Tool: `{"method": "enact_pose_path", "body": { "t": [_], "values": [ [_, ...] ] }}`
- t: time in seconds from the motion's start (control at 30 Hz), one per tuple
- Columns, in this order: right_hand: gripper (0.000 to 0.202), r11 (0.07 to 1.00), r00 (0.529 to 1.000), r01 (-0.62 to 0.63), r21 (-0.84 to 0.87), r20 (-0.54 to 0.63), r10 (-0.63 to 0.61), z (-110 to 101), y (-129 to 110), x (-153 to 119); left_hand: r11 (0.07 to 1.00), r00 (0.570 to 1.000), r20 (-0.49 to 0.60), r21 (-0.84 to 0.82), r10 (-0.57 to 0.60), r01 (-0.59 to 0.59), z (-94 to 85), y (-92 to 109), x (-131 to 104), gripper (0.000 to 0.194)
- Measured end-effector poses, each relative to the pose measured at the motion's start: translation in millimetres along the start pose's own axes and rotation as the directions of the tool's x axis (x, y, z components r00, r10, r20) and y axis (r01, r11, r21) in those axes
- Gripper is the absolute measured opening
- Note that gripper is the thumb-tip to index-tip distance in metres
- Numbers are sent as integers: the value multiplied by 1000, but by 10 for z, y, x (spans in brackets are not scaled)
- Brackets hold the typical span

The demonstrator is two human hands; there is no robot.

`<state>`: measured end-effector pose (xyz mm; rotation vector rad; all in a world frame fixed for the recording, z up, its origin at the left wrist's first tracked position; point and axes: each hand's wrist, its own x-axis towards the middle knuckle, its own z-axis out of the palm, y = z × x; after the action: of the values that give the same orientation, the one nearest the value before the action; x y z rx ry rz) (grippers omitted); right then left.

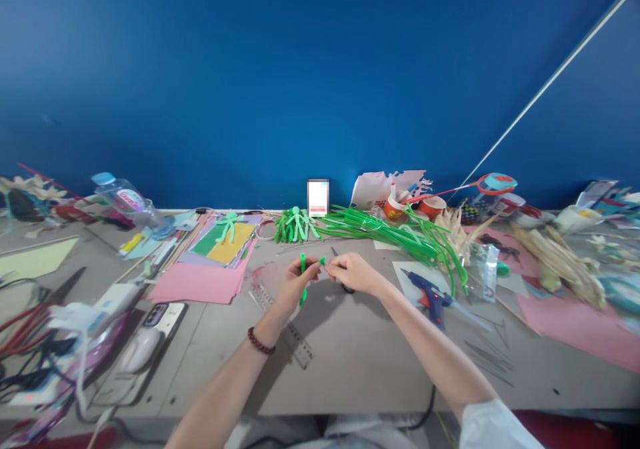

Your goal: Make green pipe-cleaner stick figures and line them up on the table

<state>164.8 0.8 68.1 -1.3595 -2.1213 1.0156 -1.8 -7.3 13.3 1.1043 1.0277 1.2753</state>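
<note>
My left hand [299, 281], with a dark beaded bracelet at the wrist, is closed on a small bent green pipe cleaner figure [303, 262]. Its green ends stick out above and below the fingers, and the rest is hidden. Close on the right, my right hand [354, 272] pinches at the green end between the two hands. Just beyond them several green pipe cleaner figures [297, 223] stand in a cluster. A paler green figure [229, 226] lies on coloured sheets. Under my left forearm is a clear ruler [299, 344].
A bundle of green pipe cleaners [395, 235] lies at the back. On the right is a blue glue gun [434, 297], with paper cups [395, 207] behind. Pink paper [200, 283], a phone [167, 317], a mouse [141, 350] and a plastic bottle [123, 195] are on the left.
</note>
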Motion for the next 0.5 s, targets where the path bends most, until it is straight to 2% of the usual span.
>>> {"method": "enact_pose_path", "body": {
  "t": [0.2, 0.3, 0.4, 0.5],
  "values": [
    [32, 965, 988, 123, -231, -68, -142, 43, -85, -66, 1000, 1000, -10, 5, -25, 25, 24, 0, 4, 34],
    [28, 922, 977, 164, -349, -73, -201, 22, -98, -106, 997, 1000, 24, 82, 0, -2, 14, 0, 9, 31],
    [24, 874, 969, 189, -447, -60, -240, -39, -122, -148, 955, 989, 52, 258, 141, -150, 16, 6, -18, 20],
    [21, 823, 960, 197, -533, -66, -273, -124, -137, -173, 807, 932, 151, 466, 330, -362, 37, 40, -81, 13]
  ]
}}
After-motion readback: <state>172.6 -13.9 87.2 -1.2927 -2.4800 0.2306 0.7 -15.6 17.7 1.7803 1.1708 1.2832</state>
